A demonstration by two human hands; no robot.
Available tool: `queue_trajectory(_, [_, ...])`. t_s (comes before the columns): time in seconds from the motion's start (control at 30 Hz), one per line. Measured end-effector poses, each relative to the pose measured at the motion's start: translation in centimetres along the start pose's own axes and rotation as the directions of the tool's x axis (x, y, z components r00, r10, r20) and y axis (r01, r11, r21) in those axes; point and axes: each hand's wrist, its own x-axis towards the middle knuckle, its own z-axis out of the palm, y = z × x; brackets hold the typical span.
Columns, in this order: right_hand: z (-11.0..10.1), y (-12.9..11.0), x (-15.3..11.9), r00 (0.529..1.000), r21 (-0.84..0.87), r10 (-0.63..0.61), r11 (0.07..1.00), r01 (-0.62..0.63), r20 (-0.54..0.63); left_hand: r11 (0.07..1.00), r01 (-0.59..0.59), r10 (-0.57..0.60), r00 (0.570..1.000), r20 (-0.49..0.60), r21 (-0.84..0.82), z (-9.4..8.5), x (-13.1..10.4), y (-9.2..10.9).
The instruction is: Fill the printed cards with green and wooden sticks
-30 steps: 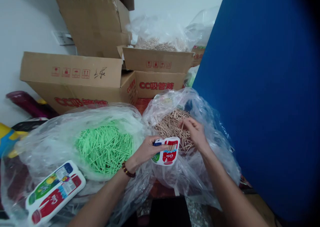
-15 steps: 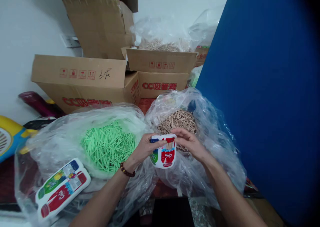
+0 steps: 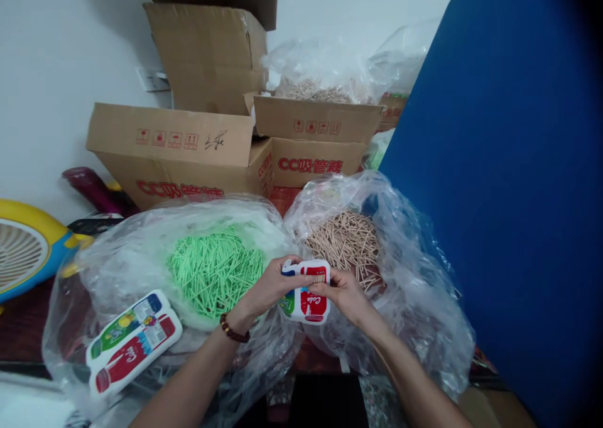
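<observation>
My left hand point(image 3: 276, 285) is closed round the left side of a white plastic candy case point(image 3: 314, 305), its thumb lying across the front. The case bears a red Cola bottle picture and a green one, and brown sticks show in its small window. My right hand point(image 3: 346, 295) pinches the right side of the same case, thumb on the front near the window; its other fingers are partly hidden. Behind the hands lie thin brown candy sticks point(image 3: 346, 242) in an open clear bag. To the left, green candy sticks point(image 3: 217, 271) fill another open bag.
A second candy case point(image 3: 134, 343) lies at the left on the clear plastic bag point(image 3: 117, 252). Cardboard boxes point(image 3: 179, 164) stand at the back. A blue panel point(image 3: 494, 164) rises on the right. A yellow and blue fan point(image 3: 28, 246) and a dark purple cylinder point(image 3: 92, 186) are at far left.
My right hand has come from the case's upper right corner down onto its right side, the thumb now over the front. The view has shifted slightly left.
</observation>
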Motion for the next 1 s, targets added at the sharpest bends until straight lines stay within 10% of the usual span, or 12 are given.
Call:
queue_trajectory(0.47, [1.1,-0.7,-1.1,0.999,-0.036,0.031,0.999,-0.03,0.041,0.998,-0.03,0.032,0.999,-0.031,0.052,-2.6,-2.0,0.7])
queue_trajectory(1.0, [3.0,0.0,-1.7,0.995,-0.092,-0.012,0.996,0.021,0.099,0.918,-0.114,0.043,0.981,0.19,0.381,-3.9,-3.1,2.0])
